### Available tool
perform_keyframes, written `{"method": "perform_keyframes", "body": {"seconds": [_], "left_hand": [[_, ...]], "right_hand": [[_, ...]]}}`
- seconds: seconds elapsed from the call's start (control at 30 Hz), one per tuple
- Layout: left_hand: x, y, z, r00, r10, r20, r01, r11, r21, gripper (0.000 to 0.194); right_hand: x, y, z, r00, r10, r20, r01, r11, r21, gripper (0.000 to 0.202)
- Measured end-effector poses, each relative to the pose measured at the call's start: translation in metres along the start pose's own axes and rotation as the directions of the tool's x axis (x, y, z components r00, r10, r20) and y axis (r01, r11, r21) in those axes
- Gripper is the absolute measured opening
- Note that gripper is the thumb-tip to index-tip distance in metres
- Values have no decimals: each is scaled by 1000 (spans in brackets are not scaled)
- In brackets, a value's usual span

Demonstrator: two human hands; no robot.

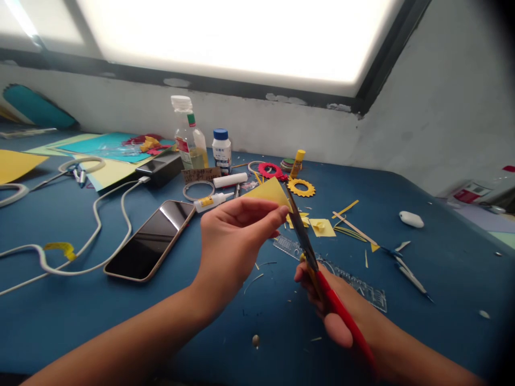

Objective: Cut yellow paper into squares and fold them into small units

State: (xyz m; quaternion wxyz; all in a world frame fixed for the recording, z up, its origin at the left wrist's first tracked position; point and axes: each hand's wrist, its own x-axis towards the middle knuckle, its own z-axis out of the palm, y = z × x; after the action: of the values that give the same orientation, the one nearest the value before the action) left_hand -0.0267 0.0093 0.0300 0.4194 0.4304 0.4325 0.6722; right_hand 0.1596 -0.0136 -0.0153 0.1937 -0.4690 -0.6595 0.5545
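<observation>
Above a blue table [60, 316], my left hand [229, 236] is pinching yellow paper [267, 192] between thumb and fingers; my right hand [346, 292] is gripping red-handled scissors [299, 228] at its edge, a cut there seemingly calling for steady paper.

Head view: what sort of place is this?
Probably a craft desk beside a window: red-handled scissors at a sheet of yellow paper, a glue bottle, and a scalloped yellow ring on the blue tabletop.
</observation>
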Motion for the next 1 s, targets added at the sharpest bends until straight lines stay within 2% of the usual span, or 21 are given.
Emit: {"method": "perform_keyframes", "body": {"seconds": [0.13, 0.33, 0.5, 0.83, 1.0], "left_hand": [[-1, -1, -1, 1000, 0, 2, 0, 1000, 3, 12], [0, -2, -1, 1000, -19, 2, 19, 1000, 11, 12], [0, -1, -1, 1000, -29, -4, 29, 1000, 6, 13], [-1, -2, -2, 1000, -24, -2, 24, 999, 21, 13], [-2, -1, -2, 999, -33, 14, 33, 999, 23, 13]], "right_hand": [[0, -2, 0, 999, -42, -18, 42, 999, -27, 62], [1, -1, 1, 997, -21, 73, 18, 999, 43, 52], [0, 0, 2, 995, -1, 101, -8, 996, 87, 45], [-1, -3, -1, 996, -30, 81, 27, 999, 34, 53], [2, 2, -1, 996, 47, 79, -60, 983, 173, 54]]}}
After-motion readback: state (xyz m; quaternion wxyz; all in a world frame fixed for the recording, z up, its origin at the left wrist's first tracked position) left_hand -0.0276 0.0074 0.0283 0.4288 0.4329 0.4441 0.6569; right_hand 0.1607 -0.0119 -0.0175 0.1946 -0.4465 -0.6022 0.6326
